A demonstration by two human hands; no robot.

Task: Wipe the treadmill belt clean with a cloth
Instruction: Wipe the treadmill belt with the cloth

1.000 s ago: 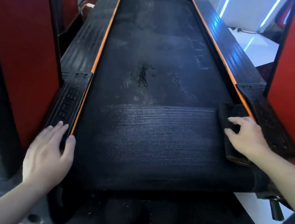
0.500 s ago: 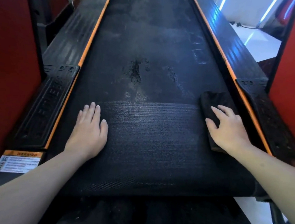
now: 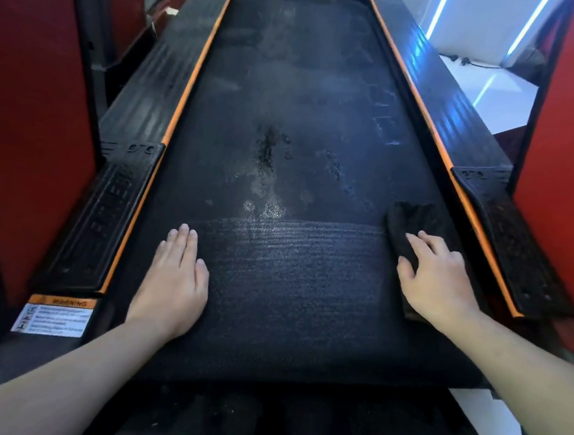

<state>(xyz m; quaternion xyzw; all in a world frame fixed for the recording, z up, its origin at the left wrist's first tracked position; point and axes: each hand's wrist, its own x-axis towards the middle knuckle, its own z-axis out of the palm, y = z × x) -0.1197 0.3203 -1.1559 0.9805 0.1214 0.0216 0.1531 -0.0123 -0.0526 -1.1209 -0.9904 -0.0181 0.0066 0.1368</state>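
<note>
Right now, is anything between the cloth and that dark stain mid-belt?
Nothing visible. The right hand presses the cloth on the treadmill belt, by its right edge; bare belt runs from there to the dark stain. The left hand lies flat nearer the person, off that path.

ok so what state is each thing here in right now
black textured treadmill belt, near band streaked from wiping, far part unwiped
dark splotchy stain, on the belt's middle, beyond the wiped band
dark bunched cloth, lying on the belt near its right edge, under the right hand
left hand, flat on the belt, fingers straight
right hand, pressing on the cloth
</note>
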